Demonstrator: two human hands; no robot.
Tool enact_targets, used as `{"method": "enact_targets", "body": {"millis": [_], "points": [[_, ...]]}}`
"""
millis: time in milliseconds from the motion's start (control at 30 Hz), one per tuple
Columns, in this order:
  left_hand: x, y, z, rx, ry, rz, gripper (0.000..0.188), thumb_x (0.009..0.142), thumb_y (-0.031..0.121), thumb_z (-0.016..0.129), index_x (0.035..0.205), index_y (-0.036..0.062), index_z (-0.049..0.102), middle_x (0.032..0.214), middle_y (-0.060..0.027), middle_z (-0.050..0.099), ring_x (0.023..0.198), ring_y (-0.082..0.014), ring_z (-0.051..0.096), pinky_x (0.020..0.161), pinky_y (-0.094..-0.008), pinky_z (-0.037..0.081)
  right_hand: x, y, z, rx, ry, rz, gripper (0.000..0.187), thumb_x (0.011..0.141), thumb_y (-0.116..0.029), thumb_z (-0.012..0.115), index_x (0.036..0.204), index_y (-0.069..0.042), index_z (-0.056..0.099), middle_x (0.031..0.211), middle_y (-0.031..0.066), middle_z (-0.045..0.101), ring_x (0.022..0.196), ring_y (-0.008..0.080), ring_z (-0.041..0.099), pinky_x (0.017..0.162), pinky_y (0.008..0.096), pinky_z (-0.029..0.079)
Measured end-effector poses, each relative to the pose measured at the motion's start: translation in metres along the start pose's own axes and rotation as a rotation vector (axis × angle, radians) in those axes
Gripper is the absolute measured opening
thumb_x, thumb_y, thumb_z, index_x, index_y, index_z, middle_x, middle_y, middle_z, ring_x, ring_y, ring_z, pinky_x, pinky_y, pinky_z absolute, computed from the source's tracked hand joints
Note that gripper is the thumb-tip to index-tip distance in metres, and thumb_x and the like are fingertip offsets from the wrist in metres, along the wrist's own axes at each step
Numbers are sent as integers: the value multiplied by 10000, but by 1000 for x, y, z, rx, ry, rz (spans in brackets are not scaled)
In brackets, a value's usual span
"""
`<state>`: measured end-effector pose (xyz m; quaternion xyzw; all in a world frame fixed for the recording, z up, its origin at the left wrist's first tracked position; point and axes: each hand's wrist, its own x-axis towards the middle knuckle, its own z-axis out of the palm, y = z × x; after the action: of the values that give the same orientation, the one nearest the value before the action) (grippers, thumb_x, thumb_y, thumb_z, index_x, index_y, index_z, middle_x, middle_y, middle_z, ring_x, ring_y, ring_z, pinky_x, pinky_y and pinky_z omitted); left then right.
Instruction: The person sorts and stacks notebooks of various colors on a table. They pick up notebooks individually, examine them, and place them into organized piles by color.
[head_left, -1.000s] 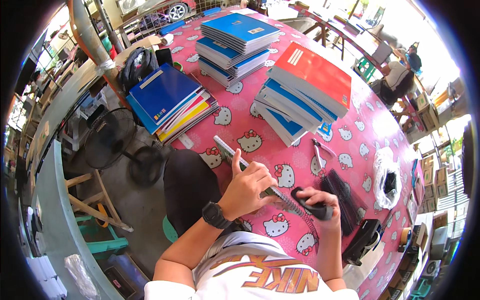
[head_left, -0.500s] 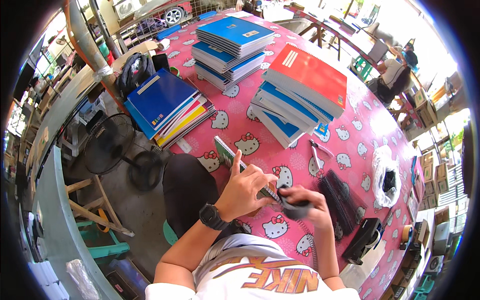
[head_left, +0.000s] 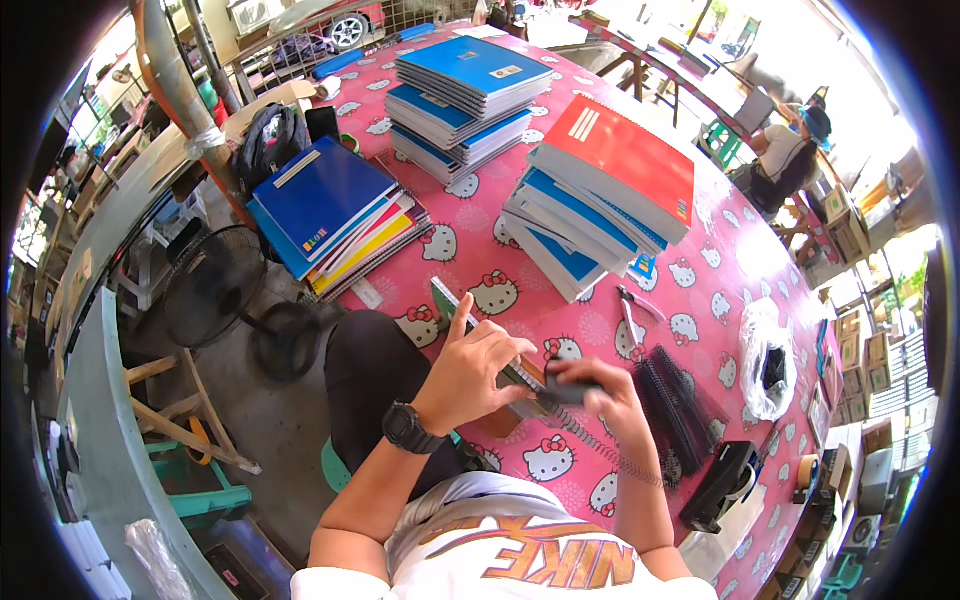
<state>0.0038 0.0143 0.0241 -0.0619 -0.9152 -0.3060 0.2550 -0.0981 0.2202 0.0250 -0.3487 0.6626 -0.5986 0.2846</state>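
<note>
Notebook (head_left: pixel 448 298) and trailing coil (head_left: pixel 600 448) at the pink table (head_left: pixel 472 240).
Left hand (head_left: pixel 475 370) grips the notebook, tilted on edge; right hand (head_left: pixel 605 393), slightly blurred, is closed around a black tool (head_left: pixel 570 389) at the notebook's near end.

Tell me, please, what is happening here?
The person's left hand grips a green-covered notebook, edge upward. The right hand, blurred, holds a black handheld tool by the notebook's nearer end. A thin dark spiral coil runs from there toward the right forearm. Beyond stands a red-topped notebook stack.
</note>
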Motion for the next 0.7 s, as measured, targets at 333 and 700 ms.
{"method": "enact_targets", "body": {"millis": [333, 700], "points": [[3, -8, -7, 0, 11, -80, 585, 601, 290, 795, 1111, 148, 547, 831, 29, 579, 925, -167, 560, 1089, -570, 101, 17, -1, -5, 224, 58, -39, 648, 724, -547, 649, 953, 59, 636, 1052, 186, 627, 997, 244, 583, 879, 350, 433], [-18, -57, 5, -545, 324, -378, 1010, 580, 189, 850, 1401, 60, 275, 1401, -171, 344, 1280, -271, 361, 1047, -352, 303, 24, 3, 12, 219, -39, -50, 526, 752, -392, 674, 1017, 59, 621, 1149, 165, 586, 1055, 244, 545, 935, 349, 388]]}}
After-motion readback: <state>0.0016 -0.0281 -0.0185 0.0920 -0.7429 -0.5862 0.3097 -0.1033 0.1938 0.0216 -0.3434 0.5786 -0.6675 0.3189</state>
